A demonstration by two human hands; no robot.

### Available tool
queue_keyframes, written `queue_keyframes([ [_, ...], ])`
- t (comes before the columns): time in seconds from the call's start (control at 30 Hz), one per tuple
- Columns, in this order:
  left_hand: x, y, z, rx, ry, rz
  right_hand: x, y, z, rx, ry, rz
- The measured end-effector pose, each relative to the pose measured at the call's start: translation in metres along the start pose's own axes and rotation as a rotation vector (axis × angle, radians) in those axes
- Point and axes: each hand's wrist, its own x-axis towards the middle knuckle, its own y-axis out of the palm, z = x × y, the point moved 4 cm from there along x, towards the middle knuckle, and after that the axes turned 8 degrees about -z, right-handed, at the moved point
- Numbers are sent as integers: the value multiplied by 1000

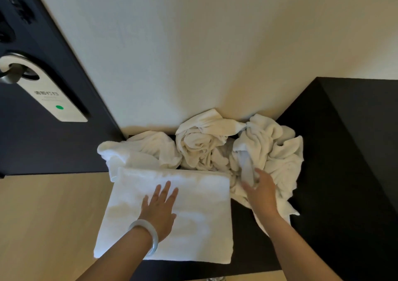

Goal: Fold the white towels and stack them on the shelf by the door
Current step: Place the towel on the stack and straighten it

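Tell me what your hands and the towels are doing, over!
Left hand flat on folded towel. Right hand open, fingers blurred, touching rightmost crumpled towel. Middle crumpled towel and left crumpled towel unfolded on dark shelf.

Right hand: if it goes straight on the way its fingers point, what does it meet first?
The right hand would meet the rightmost crumpled towel first. Its near folds lie just ahead of the blurred hand; contact unclear.
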Motion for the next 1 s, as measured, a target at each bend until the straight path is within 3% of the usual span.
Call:
queue_keyframes([
  [0.17,44,-61,-75,-353,75,-155,60,-52,2,10,53,-157],
  [0.37,114,-87,-172,-675,102,-190,101,-53,-27,52,235,-127],
  [0.53,160,-75,-213,-923,-100,-154,109,-54,-35,109,236,-59],
  [0.7,151,-96,-214,-899,-249,-202,105,-78,-31,225,239,57],
  [0.83,114,-166,-212,-1011,-135,-354,98,-110,-13,366,148,121],
  [0.93,81,-226,-232,-1091,61,-402,88,-126,26,403,16,309],
  [1.0,60,-262,-247,-1134,193,-430,79,-141,55,420,-75,339],
])
